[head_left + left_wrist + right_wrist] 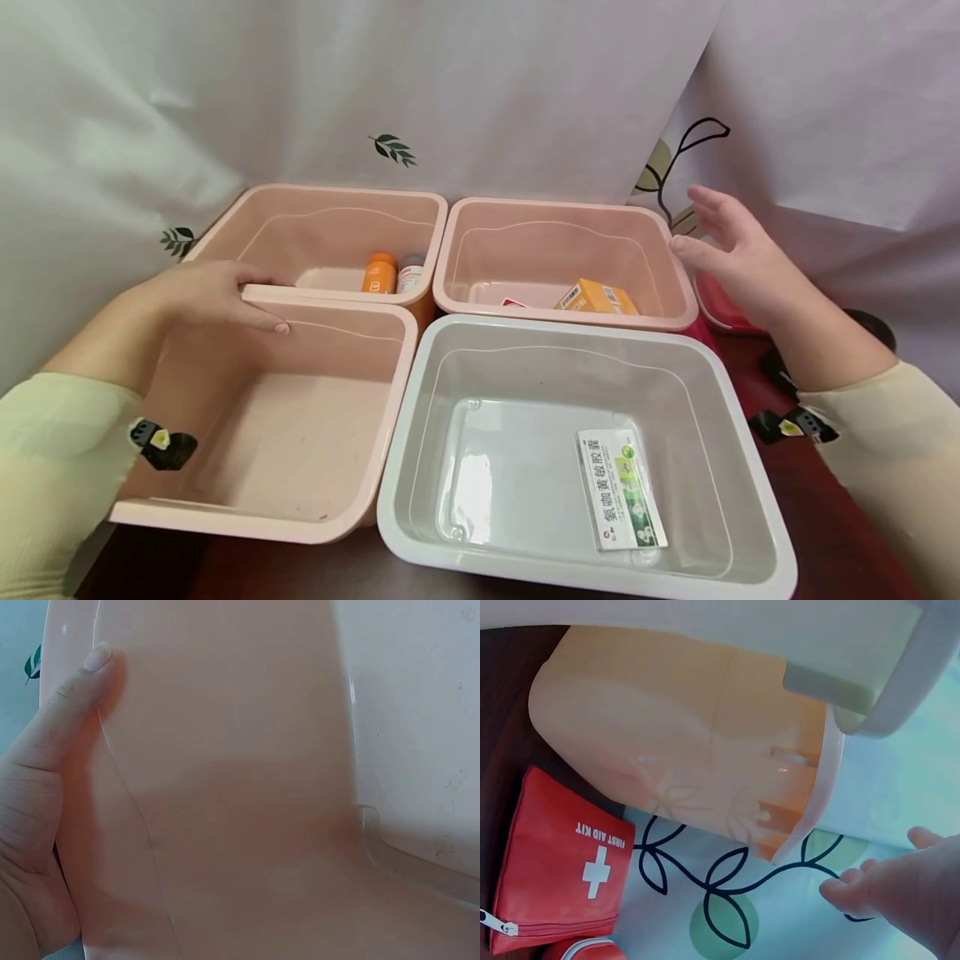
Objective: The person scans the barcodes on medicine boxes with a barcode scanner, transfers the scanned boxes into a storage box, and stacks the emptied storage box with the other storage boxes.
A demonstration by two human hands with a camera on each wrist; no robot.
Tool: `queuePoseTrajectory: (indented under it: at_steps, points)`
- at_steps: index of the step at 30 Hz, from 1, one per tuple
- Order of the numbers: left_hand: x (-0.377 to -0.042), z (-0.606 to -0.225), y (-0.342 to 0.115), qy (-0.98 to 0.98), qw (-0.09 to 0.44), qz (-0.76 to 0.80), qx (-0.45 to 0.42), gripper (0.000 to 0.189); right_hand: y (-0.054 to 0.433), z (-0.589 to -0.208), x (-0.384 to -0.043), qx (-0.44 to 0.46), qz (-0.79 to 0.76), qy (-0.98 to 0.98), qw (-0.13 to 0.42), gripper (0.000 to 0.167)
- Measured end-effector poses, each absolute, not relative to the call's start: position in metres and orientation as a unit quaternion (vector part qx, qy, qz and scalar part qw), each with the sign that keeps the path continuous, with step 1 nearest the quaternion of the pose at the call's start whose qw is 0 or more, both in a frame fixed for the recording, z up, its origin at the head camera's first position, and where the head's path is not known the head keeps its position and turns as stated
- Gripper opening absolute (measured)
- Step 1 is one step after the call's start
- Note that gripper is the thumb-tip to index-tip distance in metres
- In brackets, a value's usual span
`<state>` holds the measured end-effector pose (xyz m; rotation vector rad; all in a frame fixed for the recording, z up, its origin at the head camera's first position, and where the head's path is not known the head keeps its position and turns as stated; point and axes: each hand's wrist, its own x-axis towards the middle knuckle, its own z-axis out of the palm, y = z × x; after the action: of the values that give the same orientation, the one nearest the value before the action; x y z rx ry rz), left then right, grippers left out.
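My left hand (213,296) grips the back rim of the front-left pink bin (307,433). Its thumb (71,701) lies on the inner wall, while the other fingers go over the rim toward the back-left pink bin (337,197). Raised and holding nothing, my right hand (738,250) is beside the right end of the back-right pink bin (540,246), its fingers spread apart. In the front-right grey bin (517,475) lies a white and green medicine box (621,492) with Chinese lettering.
The back-left bin holds an orange bottle (380,273) and a white-labelled bottle (410,277). A yellow-orange box (600,297) lies in the back-right bin. A red first aid kit pouch (562,862) is right of the bins. Printed white cloth (525,100) hangs behind.
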<state>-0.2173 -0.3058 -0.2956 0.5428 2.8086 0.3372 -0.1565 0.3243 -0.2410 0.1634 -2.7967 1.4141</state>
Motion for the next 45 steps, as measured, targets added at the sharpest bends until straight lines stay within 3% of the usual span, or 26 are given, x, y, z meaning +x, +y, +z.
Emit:
queuePoseTrajectory:
  at_steps: [6,16,22,28,36,41,45]
  points:
    - [-0.22,-0.293,-0.305,0.966,0.129,0.125,0.187,0.08,0.317,-0.229,-0.157,0.056,0.415,-0.908,0.003,0.084]
    - [-0.217,-0.295,-0.306,0.966,0.138,0.123,0.18,0.081,0.274,-0.194,-0.159,0.111,0.464,-0.878,0.039,0.067]
    - [-0.215,-0.293,-0.303,0.967,0.135,0.127,0.177,0.08,0.245,-0.204,-0.146,0.172,0.457,-0.872,0.016,0.062]
    - [-0.217,-0.292,-0.297,0.963,0.135,0.132,0.19,0.073,0.225,-0.227,-0.137,0.296,0.434,-0.851,0.003,0.047]
    - [-0.219,-0.292,-0.293,0.967,0.128,0.106,0.192,0.076,0.207,-0.255,-0.12,0.386,0.356,-0.84,-0.136,0.024]
    - [-0.218,-0.291,-0.294,0.969,0.13,0.102,0.185,0.076,0.199,-0.269,-0.121,0.401,0.252,-0.841,-0.262,0.032]
    - [-0.217,-0.291,-0.295,0.969,0.13,0.102,0.182,0.077,0.195,-0.281,-0.124,0.359,0.14,-0.856,-0.344,0.04]
